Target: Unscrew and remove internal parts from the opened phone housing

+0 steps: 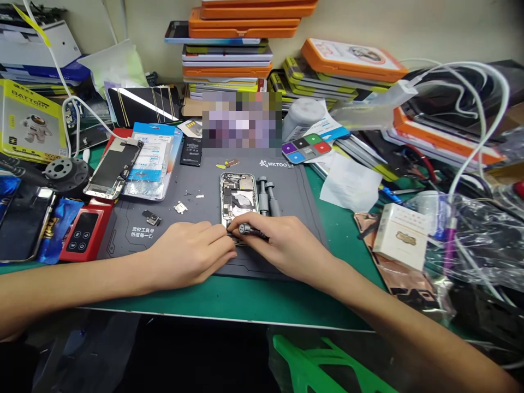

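An opened smartphone (239, 199) lies on a dark grey repair mat (180, 180), its circuit board and inner parts exposed. My left hand (196, 251) is closed at the phone's lower left edge, fingers curled against it; the fingertips are partly hidden. Pinched in my right hand (286, 245) is a dark screwdriver (251, 231), its round cap facing up over the phone's lower end. The tip is out of sight. Just right of the phone lie two grey screwdrivers (268, 197). Small metal parts (180, 207) and a black component (152, 218) are scattered to the left.
A detached phone screen (112, 169) leans on packaging (149, 164) at left, near a red device (85, 232). A phone battery (191, 151) lies at the mat's back. Stacked orange cases (243, 27) stand behind. White cables (487, 109), a cigarette box (401, 236) and plastic bags crowd the right.
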A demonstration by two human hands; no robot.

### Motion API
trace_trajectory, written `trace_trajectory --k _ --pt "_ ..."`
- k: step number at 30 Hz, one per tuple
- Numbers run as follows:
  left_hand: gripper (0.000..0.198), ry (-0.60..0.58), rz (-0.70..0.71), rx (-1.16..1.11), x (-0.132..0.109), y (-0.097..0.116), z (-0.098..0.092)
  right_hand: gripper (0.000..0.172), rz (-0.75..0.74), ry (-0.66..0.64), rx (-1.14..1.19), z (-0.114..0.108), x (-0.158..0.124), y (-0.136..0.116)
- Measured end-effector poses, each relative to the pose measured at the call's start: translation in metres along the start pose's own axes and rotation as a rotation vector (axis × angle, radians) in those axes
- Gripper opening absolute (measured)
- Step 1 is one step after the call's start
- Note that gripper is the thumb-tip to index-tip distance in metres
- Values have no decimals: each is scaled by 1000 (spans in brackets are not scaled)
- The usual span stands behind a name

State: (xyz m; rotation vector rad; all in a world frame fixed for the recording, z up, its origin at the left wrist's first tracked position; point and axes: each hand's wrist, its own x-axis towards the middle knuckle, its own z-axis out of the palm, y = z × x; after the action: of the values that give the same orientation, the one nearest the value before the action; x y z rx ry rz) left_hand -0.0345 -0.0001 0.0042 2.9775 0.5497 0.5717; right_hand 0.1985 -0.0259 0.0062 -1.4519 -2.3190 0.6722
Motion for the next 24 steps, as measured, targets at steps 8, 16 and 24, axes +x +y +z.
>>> trace_trajectory --k 8,16,24 --pt "31 -3 8 11 1 0 -1 16 25 12 12 1 -1 0" --pt "28 -1 10 19 2 -1 -2 28 8 63 6 5 -3 1" --pt "28 27 34 26 -1 0 -3 11 -194 158 -97 -1 -10 5"
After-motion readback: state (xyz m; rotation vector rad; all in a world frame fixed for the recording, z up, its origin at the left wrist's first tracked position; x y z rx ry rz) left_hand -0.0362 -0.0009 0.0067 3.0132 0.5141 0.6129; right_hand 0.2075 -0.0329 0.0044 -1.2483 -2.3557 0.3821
